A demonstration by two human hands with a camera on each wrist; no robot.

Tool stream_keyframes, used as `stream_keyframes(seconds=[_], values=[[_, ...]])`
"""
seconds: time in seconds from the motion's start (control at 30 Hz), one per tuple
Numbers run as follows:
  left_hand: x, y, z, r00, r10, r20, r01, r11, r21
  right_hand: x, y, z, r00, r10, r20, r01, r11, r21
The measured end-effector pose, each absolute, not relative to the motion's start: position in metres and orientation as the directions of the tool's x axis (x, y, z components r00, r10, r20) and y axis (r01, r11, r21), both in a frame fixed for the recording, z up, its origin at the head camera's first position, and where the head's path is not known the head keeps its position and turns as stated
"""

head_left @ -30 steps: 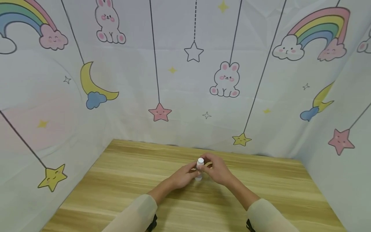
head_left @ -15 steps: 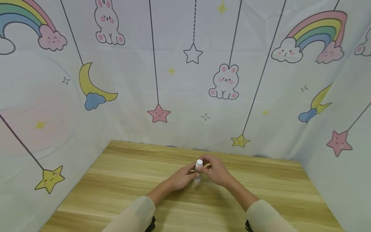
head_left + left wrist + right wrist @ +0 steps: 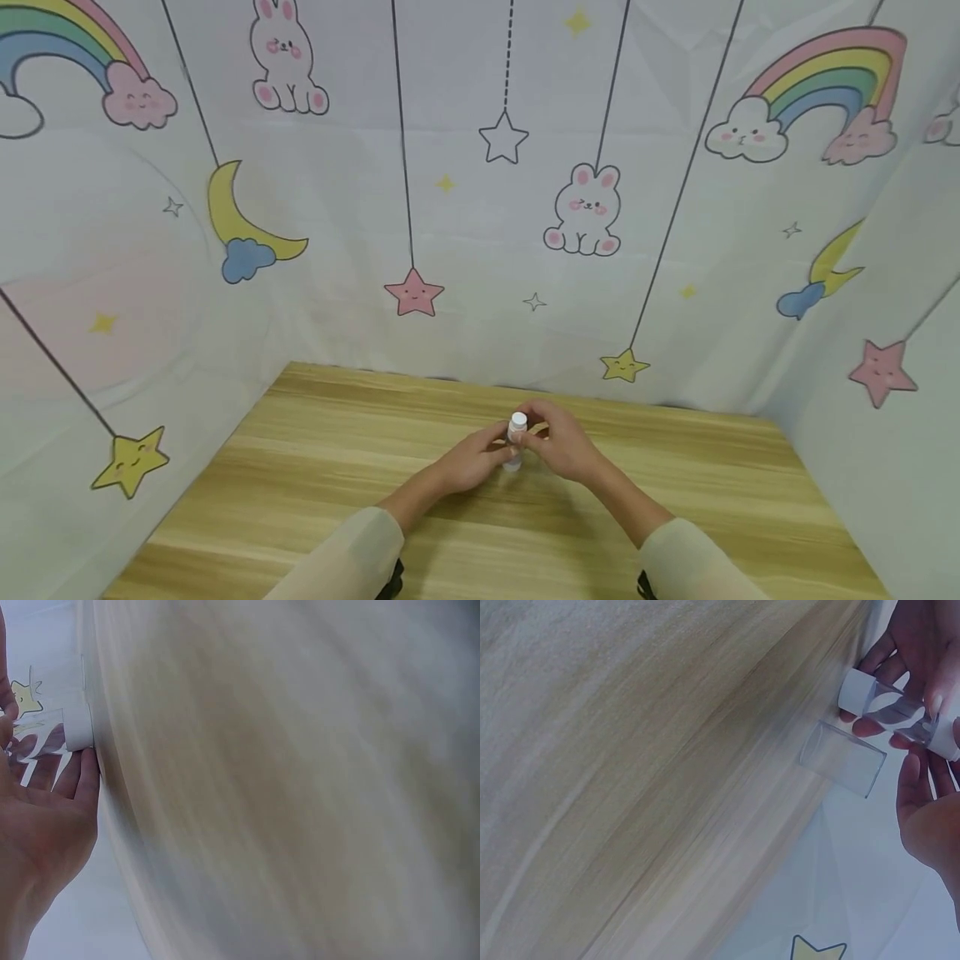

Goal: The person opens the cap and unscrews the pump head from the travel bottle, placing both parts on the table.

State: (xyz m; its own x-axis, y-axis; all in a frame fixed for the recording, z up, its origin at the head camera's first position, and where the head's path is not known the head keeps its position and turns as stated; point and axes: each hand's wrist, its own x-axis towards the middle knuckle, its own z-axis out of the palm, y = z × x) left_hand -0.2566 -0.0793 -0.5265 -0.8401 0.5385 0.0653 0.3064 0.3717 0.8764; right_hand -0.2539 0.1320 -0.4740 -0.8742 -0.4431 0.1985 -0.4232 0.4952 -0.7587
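Note:
A small upright hourglass point(image 3: 518, 421) with white end caps and a clear, narrow-waisted middle point(image 3: 898, 709) is between both hands over the table. My left hand point(image 3: 467, 462) holds its lower part from the left; in the left wrist view, fingertips lie right at the white bottom cap point(image 3: 77, 729), close over the wood. My right hand point(image 3: 566, 442) pinches the upper part near the top cap, thumb in front. Beside the hourglass in the right wrist view stands a clear cylinder-like piece point(image 3: 843, 759), which the hands hide in the head view.
The wood-grain table point(image 3: 360, 425) extends around both forearms. A pale cloth backdrop point(image 3: 480, 225) printed with stars, rabbits and rainbows rises behind the table and along both sides. Light sleeves point(image 3: 341, 550) cover the forearms.
Both hands keep their grip on the hourglass with almost no movement. The head view shifts very slightly.

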Motion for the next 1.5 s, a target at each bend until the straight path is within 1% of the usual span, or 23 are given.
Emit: stream_keyframes(seconds=[0.27, 0.63, 0.87, 1.07, 1.37, 1.5], values=[[-0.2574, -0.0794, -0.5258, -0.836, 0.545, 0.061, 0.299, 0.359, 0.884, -0.2522, 0.1335, -0.4708, -0.856, -0.468, 0.219, -0.456, 0.486, -0.745], [-0.255, -0.0801, -0.5285, -0.839, 0.542, 0.054, 0.298, 0.373, 0.879, -0.2492, 0.133, -0.4699, -0.854, -0.479, 0.205, -0.448, 0.473, -0.759], [-0.2531, -0.0782, -0.5286, -0.834, 0.549, 0.051, 0.301, 0.375, 0.877, -0.2482, 0.1345, -0.4735, -0.868, -0.464, 0.178, -0.416, 0.482, -0.771], [-0.2557, -0.0807, -0.5279, -0.844, 0.534, 0.049, 0.299, 0.392, 0.87, -0.2508, 0.1321, -0.4728, -0.857, -0.475, 0.199, -0.44, 0.474, -0.762], [-0.2515, -0.0803, -0.5247, -0.831, 0.553, 0.063, 0.304, 0.355, 0.884, -0.2501, 0.1332, -0.4737, -0.853, -0.485, 0.194, -0.445, 0.48, -0.756], [-0.252, -0.0808, -0.5256, -0.832, 0.551, 0.062, 0.304, 0.36, 0.882, -0.2509, 0.1332, -0.473, -0.851, -0.49, 0.189, -0.447, 0.489, -0.749]])
